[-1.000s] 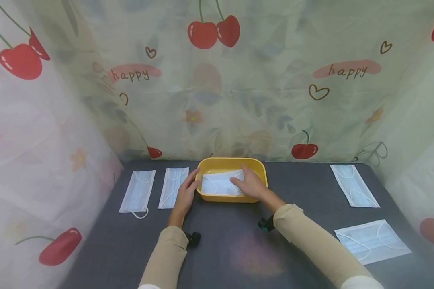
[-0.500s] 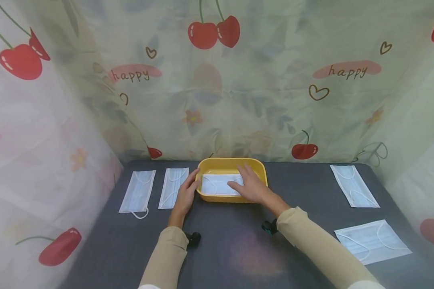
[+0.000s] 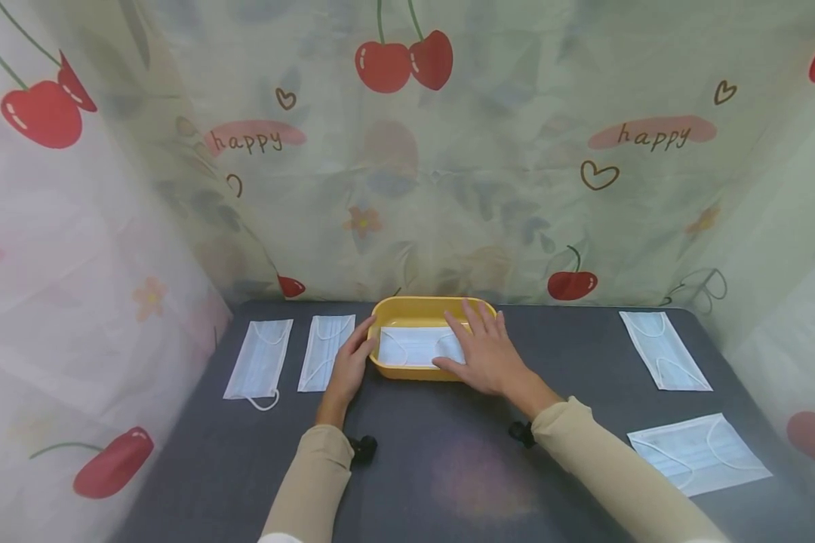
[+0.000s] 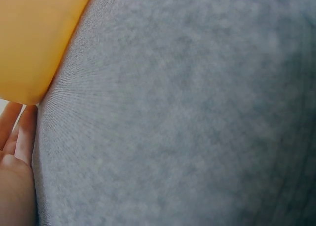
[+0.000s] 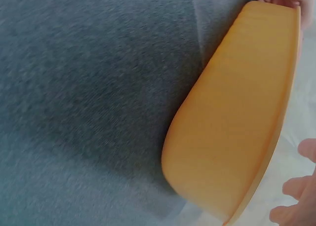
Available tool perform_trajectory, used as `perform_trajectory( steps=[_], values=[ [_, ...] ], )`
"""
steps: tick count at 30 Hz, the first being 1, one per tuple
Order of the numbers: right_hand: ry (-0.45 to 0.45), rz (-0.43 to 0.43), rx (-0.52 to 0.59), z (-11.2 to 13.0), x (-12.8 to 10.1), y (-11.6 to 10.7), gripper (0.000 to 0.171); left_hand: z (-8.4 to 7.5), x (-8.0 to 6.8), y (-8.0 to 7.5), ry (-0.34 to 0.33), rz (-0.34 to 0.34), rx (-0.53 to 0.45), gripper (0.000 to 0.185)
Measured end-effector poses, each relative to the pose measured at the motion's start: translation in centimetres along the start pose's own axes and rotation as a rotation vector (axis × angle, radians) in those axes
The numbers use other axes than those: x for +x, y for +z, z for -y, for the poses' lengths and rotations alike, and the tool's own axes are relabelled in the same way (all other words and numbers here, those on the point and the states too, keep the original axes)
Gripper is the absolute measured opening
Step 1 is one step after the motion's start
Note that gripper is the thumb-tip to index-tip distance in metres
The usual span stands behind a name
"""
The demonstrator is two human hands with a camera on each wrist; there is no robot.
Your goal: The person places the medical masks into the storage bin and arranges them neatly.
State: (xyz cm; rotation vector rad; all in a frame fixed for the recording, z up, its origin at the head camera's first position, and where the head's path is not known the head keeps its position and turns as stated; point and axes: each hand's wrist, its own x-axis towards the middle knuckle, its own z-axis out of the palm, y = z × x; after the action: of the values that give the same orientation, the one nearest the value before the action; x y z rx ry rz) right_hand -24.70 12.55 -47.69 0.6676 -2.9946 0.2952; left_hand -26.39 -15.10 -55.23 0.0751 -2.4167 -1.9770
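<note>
A yellow plastic basin point(image 3: 414, 373) stands at the back middle of the table, and a white face mask point(image 3: 416, 347) with ear loops lies flat inside it. Against the basin's left end rests my left hand point(image 3: 348, 366), fingers extended along its side; the left wrist view shows those fingers point(image 4: 25, 134) at the yellow wall. My right hand point(image 3: 492, 358) is over the basin's right end with fingers spread and nothing in them, hiding that corner and part of the rim. In the right wrist view its fingertips point(image 5: 296, 186) show beside the rim.
Two face masks lie left of the basin, an outer mask point(image 3: 259, 360) and an inner mask point(image 3: 326, 353). On the right are a far mask point(image 3: 665, 351) and a nearer mask point(image 3: 699, 452), beside my right forearm. A cherry-print curtain point(image 3: 407, 188) surrounds the dark table point(image 3: 421, 452).
My right hand has let go of the mask in the basin, spread its fingers and moved right and slightly back. The mask now lies flat. My left hand has stayed in place.
</note>
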Motion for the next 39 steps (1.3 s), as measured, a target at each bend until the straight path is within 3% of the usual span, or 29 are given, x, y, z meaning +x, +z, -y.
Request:
perform_trajectory(
  steps=[6, 39],
  values=[
    [0.010, 0.008, -0.056, -0.5, -0.7, 0.0, 0.097, -0.1, 0.0, -0.1, -0.002, -0.002, -0.001, 0.043],
    [0.194, 0.033, -0.010, -6.7, -4.7, -1.2, 0.102, 0.0, -0.1, 0.0, -0.001, 0.007, -0.012, 0.043]
  ],
)
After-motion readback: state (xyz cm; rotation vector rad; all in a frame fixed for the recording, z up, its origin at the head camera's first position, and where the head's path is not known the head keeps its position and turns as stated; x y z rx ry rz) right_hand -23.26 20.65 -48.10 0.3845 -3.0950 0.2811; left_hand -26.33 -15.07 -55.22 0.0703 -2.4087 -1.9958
